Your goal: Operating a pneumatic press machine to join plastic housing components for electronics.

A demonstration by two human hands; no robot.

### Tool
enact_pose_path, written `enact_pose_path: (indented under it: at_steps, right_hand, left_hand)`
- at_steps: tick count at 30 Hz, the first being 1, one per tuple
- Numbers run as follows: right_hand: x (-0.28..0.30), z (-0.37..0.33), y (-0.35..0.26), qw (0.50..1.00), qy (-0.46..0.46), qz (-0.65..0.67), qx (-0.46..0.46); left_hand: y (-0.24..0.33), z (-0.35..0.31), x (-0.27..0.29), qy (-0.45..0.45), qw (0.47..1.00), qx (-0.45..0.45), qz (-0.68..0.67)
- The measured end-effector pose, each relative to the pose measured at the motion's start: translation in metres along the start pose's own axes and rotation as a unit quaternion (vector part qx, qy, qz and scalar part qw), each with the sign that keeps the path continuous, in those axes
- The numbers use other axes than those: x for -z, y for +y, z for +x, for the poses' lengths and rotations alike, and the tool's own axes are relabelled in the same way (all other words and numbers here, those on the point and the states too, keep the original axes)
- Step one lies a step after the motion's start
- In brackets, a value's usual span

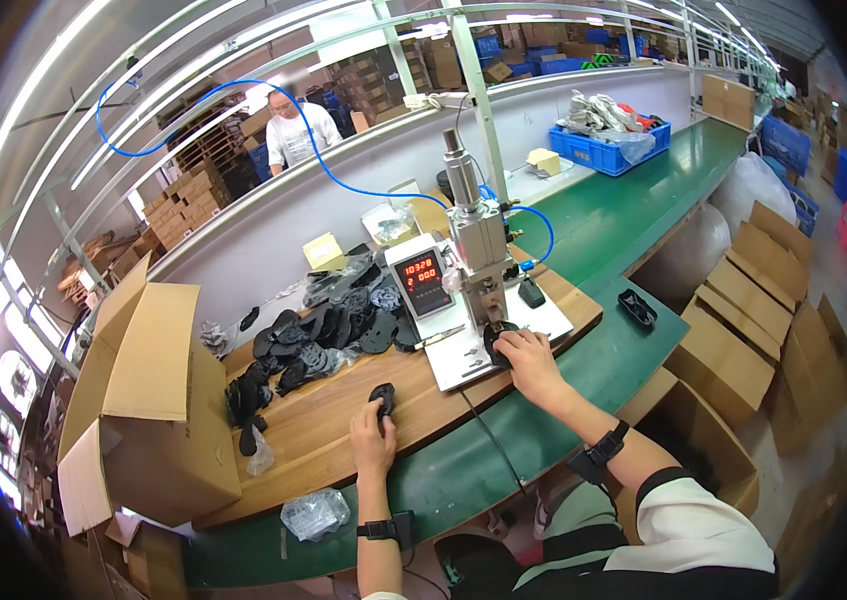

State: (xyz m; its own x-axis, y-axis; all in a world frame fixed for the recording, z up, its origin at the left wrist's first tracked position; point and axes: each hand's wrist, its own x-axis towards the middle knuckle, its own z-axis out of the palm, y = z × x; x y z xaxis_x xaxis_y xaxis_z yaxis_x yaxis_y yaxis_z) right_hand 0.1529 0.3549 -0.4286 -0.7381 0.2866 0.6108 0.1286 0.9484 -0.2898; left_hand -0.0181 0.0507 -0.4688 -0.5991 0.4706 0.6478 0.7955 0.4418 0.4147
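My left hand [373, 440] is closed on a small black molded part [383, 397] above the wooden board. Farther right, my right hand [532, 362] grips a rounded black piece [496, 345] under the head of a bench press [478, 240]. The fingers partly cover that piece, so its exact kind is hard to tell. The press stands on a white base plate [451, 372] beside a control box with a red lit display [424, 283]. A heap of flat black parts [329, 325] lies left of the press. Another black part [637, 309] rests on the green bench, right of my right hand.
An open cardboard box [159, 400] stands at the board's left end. Clear plastic bags [316, 514] lie at the near edge. A blue crate [612, 148] sits on the far bench. Blue air hoses [550, 232] reach the press. A person [299, 130] stands behind the partition.
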Motion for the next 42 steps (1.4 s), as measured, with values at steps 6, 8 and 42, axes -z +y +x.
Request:
enact_pose_path:
  at_steps: [6, 8, 42]
  right_hand:
    - [0.004, -0.001, 0.003, 1.000, -0.004, -0.013, 0.004]
    - [0.002, 0.000, 0.000, 1.000, -0.010, -0.015, 0.002]
    - [0.038, -0.001, 0.023, 0.995, 0.048, 0.084, 0.006]
  left_hand:
    - [0.000, 0.000, 0.001, 0.043, 0.999, -0.004, 0.027]
    - [-0.008, -0.005, 0.000, 0.073, 0.997, 0.029, -0.022]
    - [0.136, 0.049, -0.062, -0.057, 0.967, -0.249, -0.013]
